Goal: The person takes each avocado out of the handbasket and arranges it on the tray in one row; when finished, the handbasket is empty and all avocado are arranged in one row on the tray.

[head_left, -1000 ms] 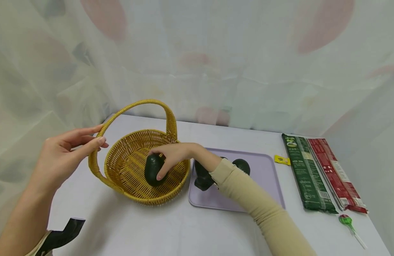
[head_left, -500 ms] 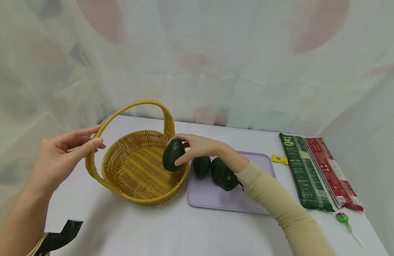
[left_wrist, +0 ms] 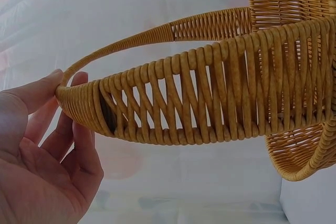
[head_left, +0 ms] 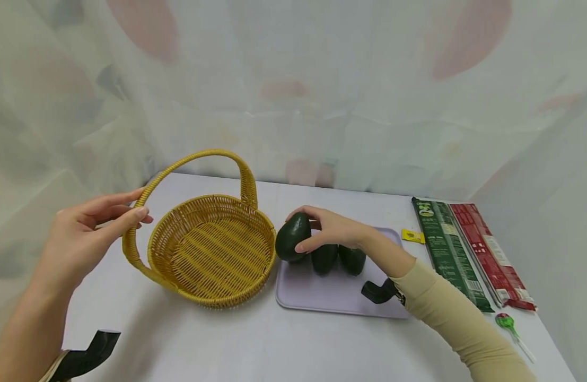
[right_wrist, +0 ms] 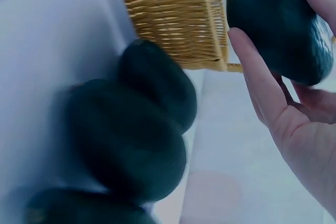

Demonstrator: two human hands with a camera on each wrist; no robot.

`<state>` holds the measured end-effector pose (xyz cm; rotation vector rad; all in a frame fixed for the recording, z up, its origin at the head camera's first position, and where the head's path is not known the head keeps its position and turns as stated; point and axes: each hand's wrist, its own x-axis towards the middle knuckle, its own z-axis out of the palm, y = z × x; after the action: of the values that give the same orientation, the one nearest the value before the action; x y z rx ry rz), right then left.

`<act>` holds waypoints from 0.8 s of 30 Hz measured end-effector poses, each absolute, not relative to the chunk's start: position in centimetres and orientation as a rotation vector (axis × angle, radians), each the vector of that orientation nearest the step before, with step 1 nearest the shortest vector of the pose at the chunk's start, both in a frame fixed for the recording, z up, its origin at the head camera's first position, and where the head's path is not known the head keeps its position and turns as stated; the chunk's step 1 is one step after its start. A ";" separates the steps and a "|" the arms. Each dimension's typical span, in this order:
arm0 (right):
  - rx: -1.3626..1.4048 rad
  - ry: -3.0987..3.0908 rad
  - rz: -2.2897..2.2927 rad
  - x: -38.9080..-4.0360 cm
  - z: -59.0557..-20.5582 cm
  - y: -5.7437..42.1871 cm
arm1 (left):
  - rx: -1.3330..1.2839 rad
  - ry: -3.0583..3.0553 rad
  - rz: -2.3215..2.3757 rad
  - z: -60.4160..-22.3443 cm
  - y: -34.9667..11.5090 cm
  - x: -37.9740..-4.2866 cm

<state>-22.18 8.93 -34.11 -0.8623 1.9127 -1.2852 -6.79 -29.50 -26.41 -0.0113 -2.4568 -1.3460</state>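
My left hand (head_left: 95,233) pinches the handle of a yellow wicker basket (head_left: 161,289) between thumb and fingers. In the left wrist view, the thumb and fingertips meet at the woven handle (left_wrist: 157,98). Just right of the basket rim, my right hand (head_left: 333,229) grips a dark green avocado (head_left: 293,237) over the left edge of a lilac tray (head_left: 322,297). Beside it on the tray lie more avocados (head_left: 352,261), partly hidden by the hand. Three tray avocados (right_wrist: 126,137) show in the right wrist view, apart from the held avocado (right_wrist: 278,24). The basket's visible floor is bare.
To the right of the tray lie a small yellow packet (head_left: 413,236), a green pack (head_left: 448,244) and a red pack (head_left: 491,254). A green lollipop (head_left: 505,321) is near the right table edge. A pale printed curtain (head_left: 293,106) hangs behind the white table.
My right hand has lifted the avocado out of the basket and carried it right, to the tray's left side. My left hand keeps its pinch on the handle.
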 end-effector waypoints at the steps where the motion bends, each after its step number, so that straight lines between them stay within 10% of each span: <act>1: -0.820 1.911 -1.301 -21.9 -34.3 9.4 | -0.011 -2.457 -1.344 -26.4 -29.5 -6.8; 24: -0.198 1.820 -1.679 -16.5 -37.8 17.1 | 0.018 -2.457 -1.357 -26.7 -29.5 -7.0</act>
<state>-16.47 17.09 -37.76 -0.1978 1.8202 -1.6787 -6.99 -29.50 -26.68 0.0183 -2.4570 -1.3568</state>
